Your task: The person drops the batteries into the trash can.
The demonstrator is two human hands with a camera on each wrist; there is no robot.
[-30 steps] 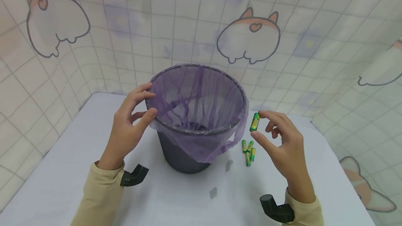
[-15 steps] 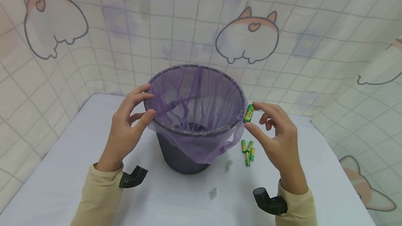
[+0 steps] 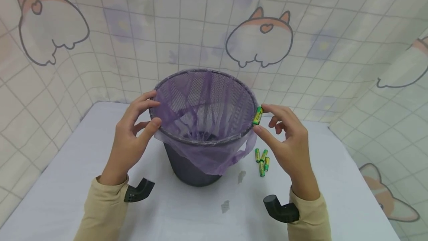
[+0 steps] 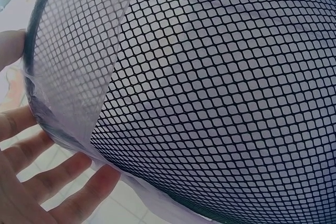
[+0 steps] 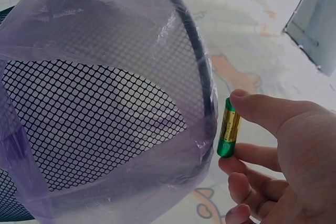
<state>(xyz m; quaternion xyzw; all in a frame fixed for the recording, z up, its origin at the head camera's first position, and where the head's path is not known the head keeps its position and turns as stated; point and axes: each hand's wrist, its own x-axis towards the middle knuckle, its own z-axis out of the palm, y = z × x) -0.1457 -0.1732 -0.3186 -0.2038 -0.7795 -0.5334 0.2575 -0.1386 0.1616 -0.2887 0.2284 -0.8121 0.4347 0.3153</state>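
A black mesh trash can [image 3: 192, 166] stands upright, lined with a thin purple bag [image 3: 214, 159] folded over its rim. My left hand [image 3: 132, 135] holds the can's left side, thumb and fingers spread along the rim; the left wrist view shows the fingertips against the bag's edge. Between the thumb and fingertips of my right hand [image 3: 287, 137] is a green and gold battery [image 5: 229, 128], pinched by its two ends. It sits just outside the right rim in the right wrist view. Several matching batteries [image 3: 262, 163] lie on the table below that hand.
A white cloth covers the table [image 3: 187, 215], with two small grey patches [image 3: 225, 206] in front of the can. Behind and at both sides hangs a checked curtain [image 3: 194, 21] printed with cartoon corgis. Each wrist carries a black camera mount [image 3: 281, 209].
My right hand has moved left and slightly up with the battery, from beside the trash can to its right rim. The left hand has stayed on the rim.
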